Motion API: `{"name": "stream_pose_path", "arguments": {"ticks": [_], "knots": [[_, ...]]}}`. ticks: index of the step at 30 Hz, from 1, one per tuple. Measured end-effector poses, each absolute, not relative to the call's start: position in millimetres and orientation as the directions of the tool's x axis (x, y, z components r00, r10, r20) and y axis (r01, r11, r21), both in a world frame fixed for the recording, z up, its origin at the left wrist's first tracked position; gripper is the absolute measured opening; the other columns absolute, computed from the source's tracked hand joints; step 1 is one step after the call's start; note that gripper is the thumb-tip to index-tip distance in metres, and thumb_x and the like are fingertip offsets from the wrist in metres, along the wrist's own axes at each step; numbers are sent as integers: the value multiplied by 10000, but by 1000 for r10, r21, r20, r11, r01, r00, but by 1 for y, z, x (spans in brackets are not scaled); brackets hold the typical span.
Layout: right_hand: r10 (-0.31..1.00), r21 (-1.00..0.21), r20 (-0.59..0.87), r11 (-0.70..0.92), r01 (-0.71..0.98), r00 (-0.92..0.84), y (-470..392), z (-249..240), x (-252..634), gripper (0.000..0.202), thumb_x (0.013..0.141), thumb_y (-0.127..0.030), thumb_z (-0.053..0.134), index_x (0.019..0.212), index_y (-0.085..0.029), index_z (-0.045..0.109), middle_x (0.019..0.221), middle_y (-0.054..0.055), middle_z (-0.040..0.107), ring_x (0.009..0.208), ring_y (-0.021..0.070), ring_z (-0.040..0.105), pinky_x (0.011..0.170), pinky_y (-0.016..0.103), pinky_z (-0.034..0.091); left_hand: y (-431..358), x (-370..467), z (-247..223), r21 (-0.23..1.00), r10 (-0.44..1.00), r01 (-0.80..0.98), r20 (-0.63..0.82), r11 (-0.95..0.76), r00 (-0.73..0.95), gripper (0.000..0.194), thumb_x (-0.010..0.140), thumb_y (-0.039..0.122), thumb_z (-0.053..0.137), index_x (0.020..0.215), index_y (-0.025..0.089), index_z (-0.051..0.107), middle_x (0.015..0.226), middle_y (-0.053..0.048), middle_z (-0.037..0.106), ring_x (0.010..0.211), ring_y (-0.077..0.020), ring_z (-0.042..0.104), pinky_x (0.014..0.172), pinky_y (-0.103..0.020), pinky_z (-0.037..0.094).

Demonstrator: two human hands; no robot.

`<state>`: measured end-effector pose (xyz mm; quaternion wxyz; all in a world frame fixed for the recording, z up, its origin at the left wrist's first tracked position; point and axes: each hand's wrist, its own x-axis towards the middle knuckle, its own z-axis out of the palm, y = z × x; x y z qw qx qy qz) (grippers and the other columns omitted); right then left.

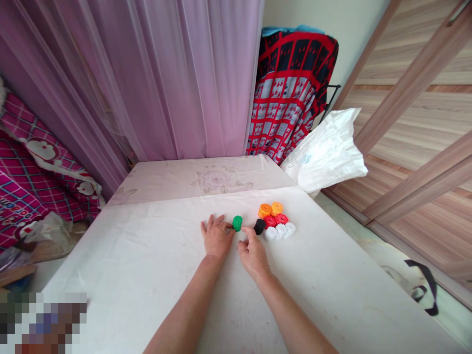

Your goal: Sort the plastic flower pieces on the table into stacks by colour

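A small green round piece with a ridged, knitted-looking edge stands on the white-covered table. Beside it on the left, my left hand lies with its fingers spread, the thumb side at or against the green piece. My right hand is just to the right and nearer to me, index finger and thumb apart, the index tip close to the green piece. A similar black piece sits beyond the right hand. To its right are grouped orange pieces, red pieces and white pieces.
The table has a pale cloth with a flower-patterned strip at the far end. A white plastic bag stands at the far right corner. Purple curtains hang behind, and a wooden wardrobe is on the right.
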<state>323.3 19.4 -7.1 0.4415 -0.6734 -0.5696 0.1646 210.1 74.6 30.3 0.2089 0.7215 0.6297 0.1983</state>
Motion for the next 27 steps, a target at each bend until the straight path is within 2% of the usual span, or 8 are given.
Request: {"name": "stream_pose_path", "arguments": {"ticks": [3, 8, 13, 21, 23, 25, 27], "knots": [[919, -784, 288, 66, 618, 268, -3, -6, 325, 414, 765, -179, 457, 1166, -170, 559, 755, 16, 679, 602, 146, 610, 610, 253, 510, 77, 216, 29, 551, 990, 824, 28, -133, 141, 182, 814, 349, 603, 935, 327, 737, 1415, 14, 552, 1428, -300, 285, 1161, -590, 60], [924, -764, 363, 219, 607, 124, -43, -5, 327, 390, 784, -153, 449, 1160, -193, 548, 1003, 65, 696, 616, 112, 620, 579, 220, 507, 82, 228, 27, 558, 987, 817, 26, -148, 161, 193, 812, 338, 590, 936, 323, 736, 1410, 11, 555, 1428, -303, 279, 1161, -590, 55], [919, -753, 379, 238, 614, 108, -53, -1, 329, 370, 786, -132, 445, 1129, -189, 570, 853, 32, 682, 666, 126, 644, 659, 223, 524, 86, 242, 26, 554, 981, 813, 35, -177, 189, 198, 809, 333, 586, 939, 328, 735, 1405, 19, 559, 1425, -305, 283, 1162, -593, 61], [920, -812, 337, 175, 557, 200, -32, 3, 343, 169, 784, -159, 426, 861, -213, 567, 727, -15, 639, 529, 96, 563, 536, 187, 450, 94, 246, 26, 586, 968, 785, -7, -200, 252, 179, 803, 345, 606, 948, 320, 707, 1406, 34, 559, 1437, -281, 285, 1167, -586, 32], [918, -805, 350, 192, 562, 188, -31, 3, 344, 165, 774, -151, 423, 824, -218, 565, 683, -27, 620, 521, 97, 551, 534, 184, 440, 102, 240, 29, 629, 949, 744, -36, -223, 314, 255, 793, 309, 611, 1039, 314, 678, 1386, 20, 577, 1438, -263, 292, 1177, -564, 33], [913, -789, 372, 216, 575, 166, -31, 4, 343, 168, 767, -145, 429, 802, -221, 574, 658, -32, 607, 518, 98, 539, 533, 183, 430, 111, 235, 34, 702, 910, 663, -52, -260, 412, 423, 769, 262, 626, 1191, 292, 619, 1385, -23, 578, 1417, -250, 340, 1187, -532, 61], [910, -773, 386, 231, 591, 149, -31, 4, 342, 173, 763, -138, 433, 778, -223, 583, 647, -33, 602, 522, 100, 532, 527, 181, 418, 122, 232, 38, 766, 855, 570, -53, -296, 516, 597, 735, 225, 653, 1318, 281, 539, 1382, -43, 582, 1333, -214, 467, 1174, -433, 224]]}}
